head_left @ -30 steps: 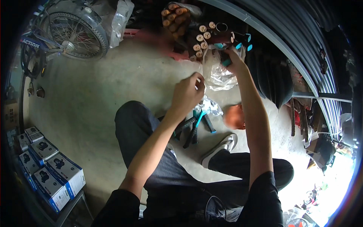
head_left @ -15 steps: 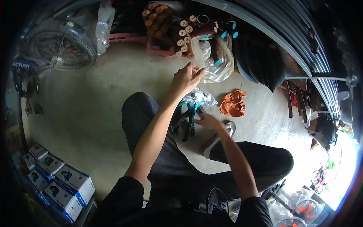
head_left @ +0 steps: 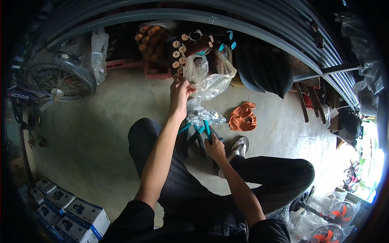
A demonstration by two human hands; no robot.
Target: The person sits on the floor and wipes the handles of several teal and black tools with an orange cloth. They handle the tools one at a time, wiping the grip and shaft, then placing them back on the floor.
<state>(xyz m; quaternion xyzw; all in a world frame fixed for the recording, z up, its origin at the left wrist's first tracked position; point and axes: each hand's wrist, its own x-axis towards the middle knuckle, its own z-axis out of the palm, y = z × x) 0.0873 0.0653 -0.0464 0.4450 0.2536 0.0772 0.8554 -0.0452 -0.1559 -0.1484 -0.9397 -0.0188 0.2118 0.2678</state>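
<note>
Teal-handled tools [head_left: 197,129]: on the concrete floor [head_left: 109,109], upper ends covered by crinkled clear plastic [head_left: 196,116].
Right hand [head_left: 215,149]: at the tools' right side, fingers curled round one handle.
Left hand [head_left: 178,96]: beyond the tools, slightly left, fingertips drawn together on a clear bag [head_left: 212,90].
In the way: the clear bag beyond the tools; orange cloth [head_left: 243,117] to their right; a shoe [head_left: 240,146] nearer, at their right.
Edges and room: a metal rail [head_left: 121,18] arches far beyond the tools; concrete stretches widest to their left.
Lettering: pale capitals on the bicycle [head_left: 56,92], far left of the tools; print and pictures on blue-and-white boxes [head_left: 83,212], nearer left.
</note>
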